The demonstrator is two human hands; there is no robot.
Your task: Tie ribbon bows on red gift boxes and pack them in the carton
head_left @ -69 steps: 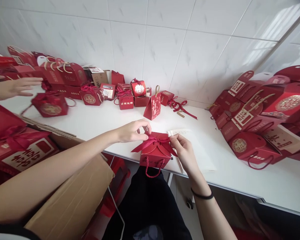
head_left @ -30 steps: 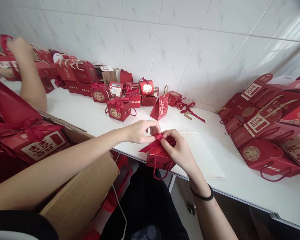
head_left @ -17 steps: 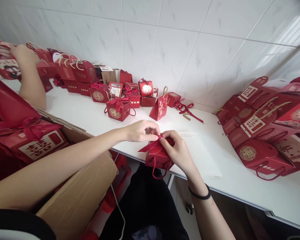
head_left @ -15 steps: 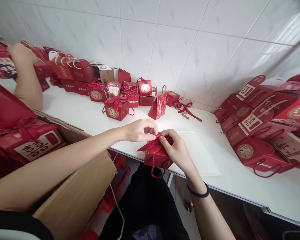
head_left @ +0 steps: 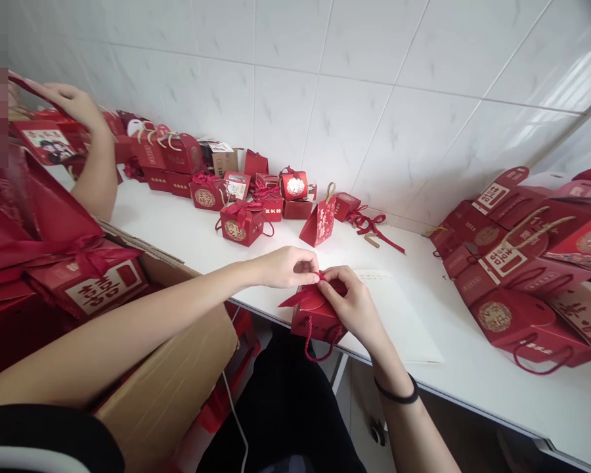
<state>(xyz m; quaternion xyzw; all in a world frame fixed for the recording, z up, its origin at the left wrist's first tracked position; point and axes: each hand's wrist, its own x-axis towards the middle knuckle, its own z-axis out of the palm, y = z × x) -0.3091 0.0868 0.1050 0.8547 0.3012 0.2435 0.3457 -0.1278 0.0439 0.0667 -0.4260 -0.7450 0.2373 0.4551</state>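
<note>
At the table's front edge sits a small red gift box with a looped red rope handle hanging over its near side. A red ribbon lies across its top, one pointed tail sticking out to the left. My left hand comes in from the left, thumb and forefinger pinched on the ribbon. My right hand, with a black band on the wrist, pinches the ribbon from the right, its fingers resting over the box top. The exact knot is hidden between the fingertips.
Several red gift boxes line the wall; more are piled at the right. A cardboard carton with red boxes stands at my left. Loose ribbon and a white sheet lie on the table. Another person's hand works at far left.
The whole view has shifted, so things sit slightly lower and further right. My hands keep pinching the ribbon at the box top. The other person's hand has lifted a strap or ribbon.
</note>
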